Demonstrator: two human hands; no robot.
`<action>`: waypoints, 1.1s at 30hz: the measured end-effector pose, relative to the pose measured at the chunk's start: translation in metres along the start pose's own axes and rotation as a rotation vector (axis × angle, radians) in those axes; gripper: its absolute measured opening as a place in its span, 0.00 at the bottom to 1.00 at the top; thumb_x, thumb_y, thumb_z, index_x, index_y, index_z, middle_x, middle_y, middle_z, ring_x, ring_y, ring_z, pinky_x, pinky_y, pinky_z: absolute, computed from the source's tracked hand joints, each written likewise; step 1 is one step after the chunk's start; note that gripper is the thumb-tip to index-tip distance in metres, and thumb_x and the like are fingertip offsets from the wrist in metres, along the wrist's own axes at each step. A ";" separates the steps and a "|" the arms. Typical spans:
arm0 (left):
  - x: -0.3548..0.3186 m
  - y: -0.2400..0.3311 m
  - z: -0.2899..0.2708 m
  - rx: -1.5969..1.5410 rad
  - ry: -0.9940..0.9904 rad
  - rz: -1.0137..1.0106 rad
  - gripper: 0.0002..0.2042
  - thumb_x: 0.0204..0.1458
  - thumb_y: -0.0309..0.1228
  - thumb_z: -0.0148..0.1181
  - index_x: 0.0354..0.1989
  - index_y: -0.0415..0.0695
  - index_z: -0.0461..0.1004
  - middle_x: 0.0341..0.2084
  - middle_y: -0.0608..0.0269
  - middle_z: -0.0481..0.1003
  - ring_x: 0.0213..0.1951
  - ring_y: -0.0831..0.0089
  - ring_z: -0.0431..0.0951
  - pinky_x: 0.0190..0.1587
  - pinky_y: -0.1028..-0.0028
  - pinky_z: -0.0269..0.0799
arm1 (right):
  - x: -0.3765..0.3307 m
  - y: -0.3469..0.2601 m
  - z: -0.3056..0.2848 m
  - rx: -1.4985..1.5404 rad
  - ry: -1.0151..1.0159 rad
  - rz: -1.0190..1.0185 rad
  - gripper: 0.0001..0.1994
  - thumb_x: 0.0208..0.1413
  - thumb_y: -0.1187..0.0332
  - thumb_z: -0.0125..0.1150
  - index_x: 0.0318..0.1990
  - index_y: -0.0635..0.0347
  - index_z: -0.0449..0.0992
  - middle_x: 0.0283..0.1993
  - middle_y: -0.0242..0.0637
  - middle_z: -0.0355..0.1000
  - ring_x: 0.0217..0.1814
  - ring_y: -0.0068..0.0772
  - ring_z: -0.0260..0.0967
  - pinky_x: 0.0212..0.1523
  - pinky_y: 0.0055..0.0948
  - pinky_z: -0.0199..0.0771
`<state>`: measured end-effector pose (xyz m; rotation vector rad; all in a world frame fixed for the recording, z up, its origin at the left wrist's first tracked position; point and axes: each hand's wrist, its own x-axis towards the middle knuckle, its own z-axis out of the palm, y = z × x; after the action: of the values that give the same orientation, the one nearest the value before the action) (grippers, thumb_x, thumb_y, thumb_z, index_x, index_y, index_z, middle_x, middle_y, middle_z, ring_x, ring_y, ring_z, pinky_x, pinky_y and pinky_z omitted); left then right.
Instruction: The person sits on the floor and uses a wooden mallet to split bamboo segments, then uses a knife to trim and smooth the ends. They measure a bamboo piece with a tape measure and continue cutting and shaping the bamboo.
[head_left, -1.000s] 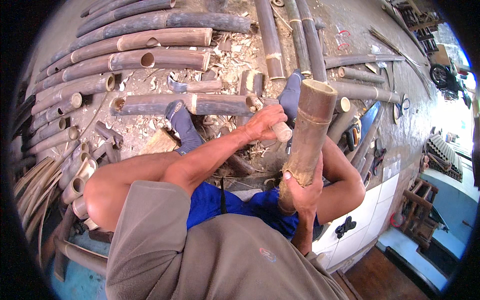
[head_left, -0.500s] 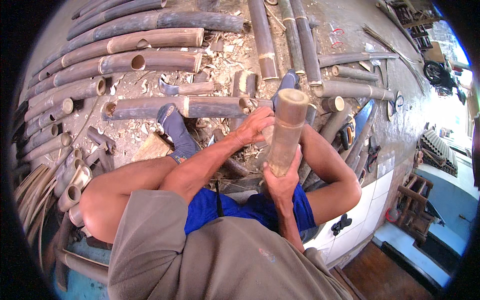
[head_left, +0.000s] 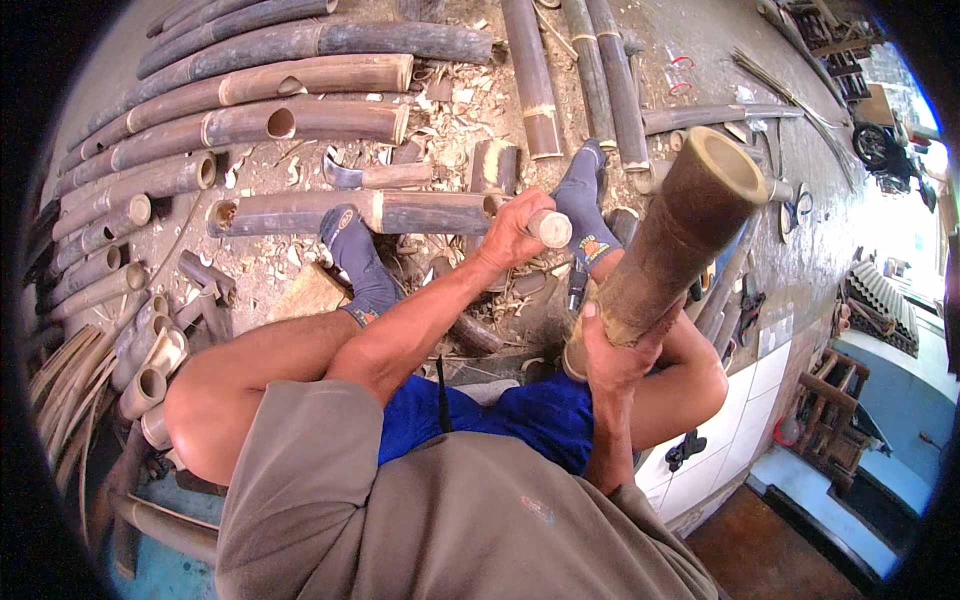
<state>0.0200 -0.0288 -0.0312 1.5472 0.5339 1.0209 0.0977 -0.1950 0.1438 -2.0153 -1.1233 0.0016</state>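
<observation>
Bamboo is what both hands are busy with. The right hand (head_left: 612,352) is wrapped tight around the lower part of a thick brown bamboo tube (head_left: 668,245), fingers closed all the way round it, so the tube stands up at a slant with its open top pointing away and to the right. It looks like it is held that way so the bottom end stays near the lap and the side of the tube faces the other hand. The left hand (head_left: 512,228) is closed in a fist around a pale wooden handle (head_left: 549,228), and only the round end of that handle pokes out. I cannot tell what is on the far end of the handle, because the hand and the tube hide it. The handle is just beside the tube, near its middle. The person sits low with knees bent and both feet in dark blue socks (head_left: 352,252) set on the ground, which probably keeps the body steady while the arms work. Lots of long bamboo poles (head_left: 300,125) lie side by side on the floor in front, and pale wood chips (head_left: 452,105) are scattered between them. Short cut bamboo pieces (head_left: 140,375) are piled at the left, near the left knee.
</observation>
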 end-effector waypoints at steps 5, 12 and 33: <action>0.010 0.004 -0.004 -0.098 0.034 -0.039 0.19 0.50 0.27 0.73 0.50 0.39 0.77 0.43 0.61 0.79 0.47 0.66 0.78 0.54 0.66 0.75 | 0.036 -0.009 0.005 -0.270 -0.487 0.018 0.52 0.46 0.65 0.77 0.79 0.51 0.53 0.63 0.57 0.73 0.60 0.61 0.76 0.59 0.51 0.78; 0.033 0.010 -0.005 -0.440 0.082 -0.313 0.20 0.55 0.25 0.72 0.57 0.39 0.78 0.47 0.69 0.82 0.46 0.81 0.78 0.54 0.73 0.75 | 0.082 -0.021 0.010 -0.269 -0.630 0.073 0.51 0.48 0.65 0.76 0.79 0.52 0.52 0.58 0.59 0.76 0.60 0.63 0.75 0.60 0.49 0.76; -0.014 0.030 -0.008 0.170 -0.195 0.219 0.22 0.35 0.32 0.72 0.42 0.42 0.74 0.32 0.53 0.71 0.38 0.49 0.72 0.43 0.58 0.68 | 0.008 -0.008 -0.031 0.208 -0.412 0.455 0.50 0.51 0.69 0.72 0.80 0.60 0.48 0.67 0.55 0.71 0.67 0.45 0.72 0.68 0.41 0.70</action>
<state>0.0001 -0.0425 -0.0072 1.8653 0.3261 0.9949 0.1085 -0.2073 0.1728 -2.0857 -0.8326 0.7627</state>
